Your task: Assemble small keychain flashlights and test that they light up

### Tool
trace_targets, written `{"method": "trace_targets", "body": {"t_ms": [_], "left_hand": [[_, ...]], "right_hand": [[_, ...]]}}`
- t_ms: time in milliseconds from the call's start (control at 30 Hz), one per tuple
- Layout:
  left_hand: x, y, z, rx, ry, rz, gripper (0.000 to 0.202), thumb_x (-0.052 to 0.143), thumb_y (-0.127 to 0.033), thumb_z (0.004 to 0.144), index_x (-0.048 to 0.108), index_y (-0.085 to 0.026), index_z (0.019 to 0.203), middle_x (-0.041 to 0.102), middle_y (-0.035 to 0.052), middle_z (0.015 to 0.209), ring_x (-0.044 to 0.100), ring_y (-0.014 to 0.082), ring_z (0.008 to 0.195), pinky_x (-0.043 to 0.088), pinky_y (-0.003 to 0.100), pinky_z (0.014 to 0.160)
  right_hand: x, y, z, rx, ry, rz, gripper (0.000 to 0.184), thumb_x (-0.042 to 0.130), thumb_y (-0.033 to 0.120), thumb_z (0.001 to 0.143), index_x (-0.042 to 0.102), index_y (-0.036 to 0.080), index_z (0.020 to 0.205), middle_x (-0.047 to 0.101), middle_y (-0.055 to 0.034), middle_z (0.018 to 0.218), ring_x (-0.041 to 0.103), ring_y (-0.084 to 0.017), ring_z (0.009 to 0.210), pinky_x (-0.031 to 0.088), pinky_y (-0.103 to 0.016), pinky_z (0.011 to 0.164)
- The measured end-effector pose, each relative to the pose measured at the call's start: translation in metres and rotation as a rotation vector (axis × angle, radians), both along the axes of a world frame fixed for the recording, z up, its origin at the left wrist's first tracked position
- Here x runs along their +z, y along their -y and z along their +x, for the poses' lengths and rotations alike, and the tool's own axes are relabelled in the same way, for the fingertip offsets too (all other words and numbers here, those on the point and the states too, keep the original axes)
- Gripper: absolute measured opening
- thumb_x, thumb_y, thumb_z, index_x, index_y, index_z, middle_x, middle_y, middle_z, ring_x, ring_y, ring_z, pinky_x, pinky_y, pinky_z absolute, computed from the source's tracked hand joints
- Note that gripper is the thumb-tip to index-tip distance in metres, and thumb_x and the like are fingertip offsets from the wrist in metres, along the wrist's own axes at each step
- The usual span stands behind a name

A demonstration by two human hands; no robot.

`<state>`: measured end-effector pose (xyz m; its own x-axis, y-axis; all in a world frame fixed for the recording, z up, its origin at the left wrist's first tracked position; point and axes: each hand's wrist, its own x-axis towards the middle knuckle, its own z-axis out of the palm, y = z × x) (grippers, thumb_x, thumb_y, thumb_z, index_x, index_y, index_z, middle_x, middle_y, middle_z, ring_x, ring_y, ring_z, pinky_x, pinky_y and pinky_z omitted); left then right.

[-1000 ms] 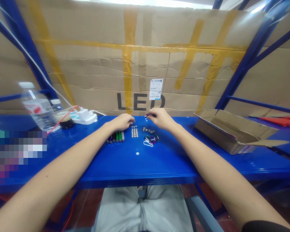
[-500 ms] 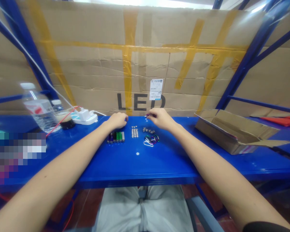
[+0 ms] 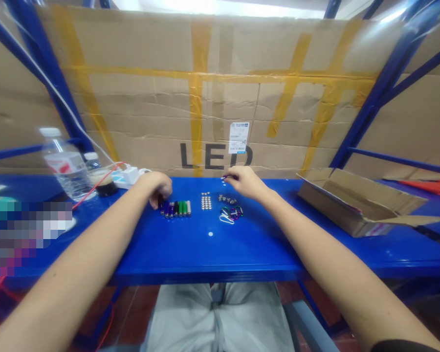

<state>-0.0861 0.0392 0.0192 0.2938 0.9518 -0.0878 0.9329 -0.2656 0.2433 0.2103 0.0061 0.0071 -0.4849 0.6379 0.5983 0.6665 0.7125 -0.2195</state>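
My left hand [image 3: 157, 188] is curled over the left end of the coloured tubes [image 3: 178, 209], fingertips down on the outermost one. Whether I have actually closed on it I cannot tell, because my knuckles hide the contact. My right hand [image 3: 245, 181] is pinched shut on a tiny purple piece [image 3: 225, 177], held just above the blue table [image 3: 205, 249] near its back edge. To do this well, I judge I should take only the end tube between thumb and forefinger and lift it straight up, so the tubes beside it do not roll. My right hand should stay steady so the purple piece does not slip. The tubes lie side by side, touching, in a short neat row in purple, black, green and silver, each small and shiny. Just right of them sits a tidy block of silver caps [image 3: 206, 201], then some loose silver bits [image 3: 227, 199] with coloured clips [image 3: 230, 213] in front. A cardboard box [image 3: 352, 200] lies well off to my right, and a water bottle [image 3: 68, 168] stands to my left.
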Motion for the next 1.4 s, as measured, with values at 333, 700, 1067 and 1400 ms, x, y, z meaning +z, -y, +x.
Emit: {"method": "trace_targets", "body": {"t_ms": [333, 700, 1067, 1400], "left_hand": [[-0.002, -0.009, -0.003, 0.176, -0.156, -0.435, 0.017, 0.075, -0.032, 0.062, 0.069, -0.015, 0.063, 0.063, 0.0166, 0.05, 0.068, 0.0357, 0.056, 0.059, 0.046, 0.058], [-0.027, -0.019, 0.056, -0.215, 0.149, 0.207, 0.029, 0.055, -0.023, 0.086, 0.077, -0.017, 0.104, 0.075, 0.009, 0.114, 0.068, 0.022, 0.107, 0.047, 0.029, 0.097], [-0.034, -0.028, 0.075, -0.294, 0.15, 0.093, 0.025, 0.063, -0.016, 0.078, 0.079, -0.018, 0.097, 0.078, 0.0058, 0.101, 0.071, 0.0207, 0.095, 0.05, 0.028, 0.088], [-0.034, -0.024, 0.073, -0.323, 0.174, 0.079, 0.027, 0.061, -0.011, 0.076, 0.079, -0.016, 0.095, 0.078, 0.0071, 0.098, 0.07, 0.0203, 0.093, 0.05, 0.028, 0.087]], "right_hand": [[0.0, 0.001, -0.001, -0.007, 0.0, -0.007, 0.016, 0.061, 0.012, 0.089, 0.076, 0.017, 0.093, 0.075, -0.0081, 0.09, 0.068, -0.02, 0.084, 0.049, -0.032, 0.077], [0.0, 0.001, -0.001, -0.01, -0.012, -0.01, 0.015, 0.062, 0.013, 0.089, 0.076, 0.016, 0.093, 0.076, -0.0091, 0.092, 0.068, -0.02, 0.086, 0.049, -0.032, 0.078], [0.0, 0.003, -0.002, -0.02, -0.004, -0.004, 0.015, 0.063, 0.011, 0.088, 0.076, 0.017, 0.094, 0.077, -0.0087, 0.093, 0.069, -0.021, 0.087, 0.05, -0.032, 0.077], [0.0, 0.003, -0.002, -0.028, 0.008, -0.005, 0.016, 0.063, 0.01, 0.088, 0.076, 0.016, 0.094, 0.076, -0.0087, 0.094, 0.069, -0.021, 0.086, 0.05, -0.031, 0.077]]}}
